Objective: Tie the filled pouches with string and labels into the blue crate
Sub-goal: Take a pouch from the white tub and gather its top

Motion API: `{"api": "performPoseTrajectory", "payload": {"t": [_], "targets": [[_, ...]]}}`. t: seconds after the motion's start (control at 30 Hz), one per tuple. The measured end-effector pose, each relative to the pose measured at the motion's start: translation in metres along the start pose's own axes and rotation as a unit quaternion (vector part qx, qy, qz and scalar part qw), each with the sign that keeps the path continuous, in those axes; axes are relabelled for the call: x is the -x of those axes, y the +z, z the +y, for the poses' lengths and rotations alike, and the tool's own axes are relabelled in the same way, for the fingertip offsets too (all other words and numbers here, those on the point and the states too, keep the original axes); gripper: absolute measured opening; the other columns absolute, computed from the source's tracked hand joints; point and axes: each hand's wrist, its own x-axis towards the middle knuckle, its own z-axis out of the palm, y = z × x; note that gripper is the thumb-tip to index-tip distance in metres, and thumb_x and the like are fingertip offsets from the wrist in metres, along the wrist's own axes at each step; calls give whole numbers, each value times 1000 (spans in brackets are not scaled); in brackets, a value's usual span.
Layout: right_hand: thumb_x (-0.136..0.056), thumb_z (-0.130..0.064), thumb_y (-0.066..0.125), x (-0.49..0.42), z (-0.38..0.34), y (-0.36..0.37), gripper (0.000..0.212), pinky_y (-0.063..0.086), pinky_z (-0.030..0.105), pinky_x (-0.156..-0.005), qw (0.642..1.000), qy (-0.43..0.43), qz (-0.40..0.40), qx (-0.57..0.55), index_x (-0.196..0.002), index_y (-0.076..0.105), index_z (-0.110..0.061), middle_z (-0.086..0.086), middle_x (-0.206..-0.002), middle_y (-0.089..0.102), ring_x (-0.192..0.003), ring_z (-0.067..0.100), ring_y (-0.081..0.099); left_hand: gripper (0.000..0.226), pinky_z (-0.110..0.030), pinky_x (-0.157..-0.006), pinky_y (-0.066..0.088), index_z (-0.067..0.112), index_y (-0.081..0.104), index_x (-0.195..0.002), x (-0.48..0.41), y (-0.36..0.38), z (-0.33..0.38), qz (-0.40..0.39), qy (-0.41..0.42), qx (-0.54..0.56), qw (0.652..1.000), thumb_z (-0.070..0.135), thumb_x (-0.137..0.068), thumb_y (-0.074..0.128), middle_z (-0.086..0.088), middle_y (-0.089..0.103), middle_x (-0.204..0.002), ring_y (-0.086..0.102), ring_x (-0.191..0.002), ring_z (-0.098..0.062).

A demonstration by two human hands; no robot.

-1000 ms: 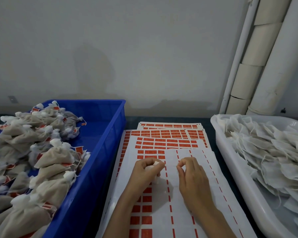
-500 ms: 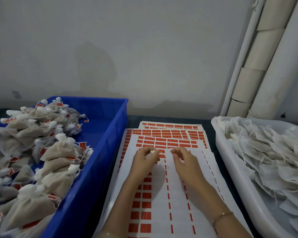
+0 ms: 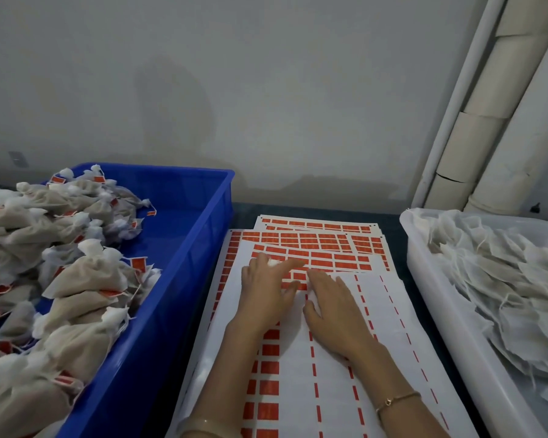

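Both of my hands lie on the stack of label sheets (image 3: 393,327) in the lower middle of the frame, side by side and almost touching. My left hand (image 3: 266,295) pinches a small white scrap (image 3: 272,262) between thumb and forefinger; I cannot tell what the scrap is. My right hand (image 3: 336,311) is spread flat, fingers straight and pressed on the top sheet, its forefinger reaching to the edge of the red labels (image 3: 314,240) that fill the upper part of the sheets. A thin bracelet (image 3: 396,398) circles my right wrist.

The blue crate (image 3: 184,248) stands just beside the sheets, left of my left hand and filling the lower left of the frame. It holds a heap of tied pouches (image 3: 86,276) with white gathered tops and red tags, piled against its left side; its right end shows bare blue floor.

At the right edge of the frame, well apart from my right hand across the sheets, a white tray (image 3: 424,295) holds flat loose pouches (image 3: 494,273) with thin strings trailing among them. Neither hand touches the crate or the tray.

A strip of dark counter (image 3: 298,210) shows above the sheets, under a grey wall. Pale pipes (image 3: 503,90) slant down the upper right corner.
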Motion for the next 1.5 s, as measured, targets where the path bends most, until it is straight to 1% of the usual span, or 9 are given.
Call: {"api": "performPoseTrajectory", "payload": {"t": [0.07, 0.1, 0.27, 0.5, 0.73, 0.9, 1.13, 1.33, 1.5], "targets": [[-95, -54, 31, -2, 2, 0, 59, -3, 33, -112, 1000, 14, -16, 18, -147, 8, -37, -14, -158, 10, -146, 15, 8, 51, -47, -114, 15, 52, 41, -130, 1, 5, -3, -37, 1, -28, 999, 63, -81, 54, 5, 22, -153, 20, -139, -22], [-95, -54, 30, -3, 3, -1, 61, -2, 34, -112, 999, 19, -25, 25, -148, 7, -37, -13, -158, 9, -146, 15, 7, 52, -49, -114, 12, 53, 42, -130, 1, 8, -4, -49, -2, -32, 998, 65, -80, 52, 5, 19, -154, 17, -141, -23], [-95, -52, 36, -4, 6, -11, 61, 4, 37, -115, 998, 19, -56, 35, -148, 10, -36, -12, -158, 13, -146, 16, 12, 49, -49, -114, 8, 52, 47, -127, -1, 12, -7, -67, 19, -79, 994, 68, -81, 47, 2, 22, -152, 17, -139, -23], [-95, -50, 40, -4, 5, -16, 57, 16, 40, -116, 998, 16, -43, 41, -146, 21, -34, -11, -154, 26, -142, 16, 25, 49, -47, -113, 10, 49, 51, -126, -3, 9, -5, -73, 21, -74, 994, 67, -81, 49, 2, 27, -149, 21, -136, -22], [-93, -50, 44, -4, 7, -14, 56, 21, 39, -114, 999, 22, -26, 36, -145, 27, -35, -11, -151, 32, -139, 16, 30, 47, -45, -112, 13, 46, 55, -124, -2, 5, -2, -74, 20, -64, 995, 65, -81, 52, 3, 34, -145, 25, -132, -20], [-91, -50, 48, -3, 7, -13, 56, 26, 38, -112, 999, 30, 0, 34, -142, 32, -35, -11, -148, 37, -136, 17, 36, 41, -41, -111, 16, 44, 60, -120, -1, 5, 0, -56, 18, -48, 997, 60, -82, 56, 4, 39, -141, 29, -128, -18], [-91, -48, 49, -2, 5, -13, 56, 27, 38, -112, 999, 40, 6, 33, -143, 32, -34, -10, -148, 37, -136, 17, 36, 30, -33, -106, 21, 40, 66, -112, -3, 9, 0, -10, 29, -17, 999, 51, -84, 60, 7, 49, -133, 37, -119, -13], [-92, -48, 49, -2, 5, -13, 55, 28, 38, -112, 999, 43, 4, 29, -142, 32, -34, -9, -148, 38, -135, 17, 37, 27, -26, -98, 18, 38, 70, -107, -5, 11, 0, 2, 5, 14, 1000, 49, -83, 63, 9, 53, -127, 40, -115, -11], [-92, -47, 48, -2, 5, -13, 55, 28, 37, -112, 999, 38, 4, 30, -142, 32, -33, -9, -148, 38, -134, 18, 37, 26, -25, -96, 20, 35, 72, -104, -7, 13, 3, 15, -18, 24, 999, 48, -82, 64, 11, 58, -120, 44, -108, -10]]}}
